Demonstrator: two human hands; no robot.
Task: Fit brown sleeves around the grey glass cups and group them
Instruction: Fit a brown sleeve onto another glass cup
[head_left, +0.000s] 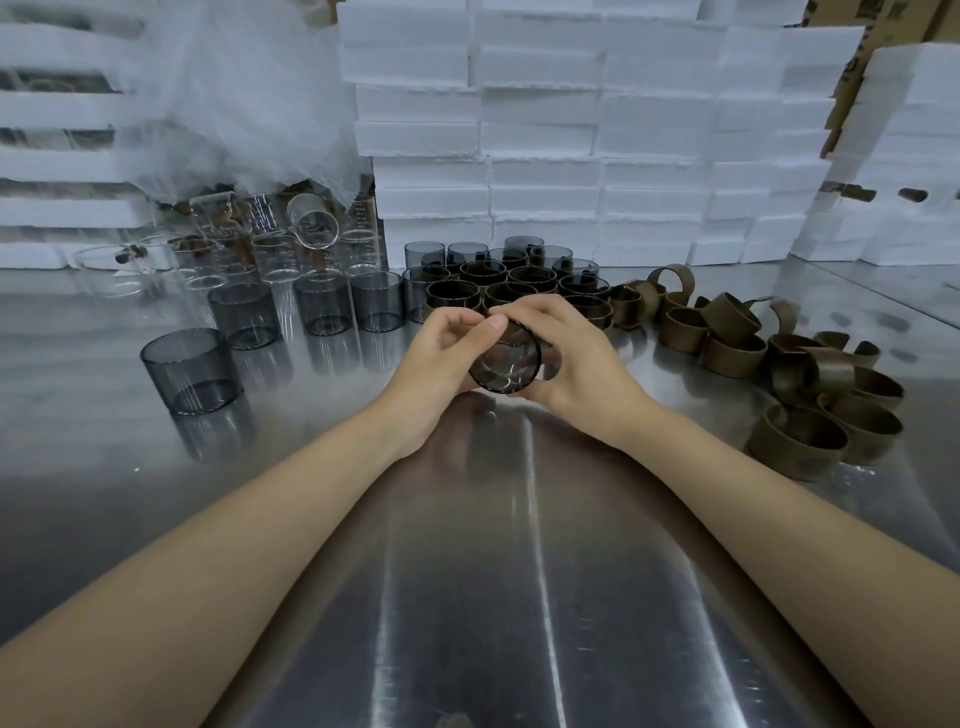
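Two bare arms reach out over the shiny metal bench (519, 597). A little way out, in the middle, the left hand (439, 364) and the right hand (571, 364) hold one grey glass cup (506, 366) between them. The cup lies on its side just above the bench, and one round end faces the camera. The left grip is curled round the cup's left side, with the thumb on top. The right grip is curled round its right side, with the fingers over the far part. I cannot tell if a sleeve is on this cup.

To the left, one bare grey cup (189, 371) stands all alone. A bit farther off, a row of bare grey cups (322, 304) stands upright, side by side.

To the right lies a heap of loose brown sleeves (800, 441). Some stand like rings and some lean on each other.

Just past the hands, a bunch of grey cups with brown sleeves (498, 283) stands packed close together. A few more grey cups stand right behind them.

At the far left there are clear glass cups (270, 254), and one is tipped over on top of the others. Thin white wrap (234, 93) hangs above them. Behind it all is a tall wall of white foam blocks (571, 130).
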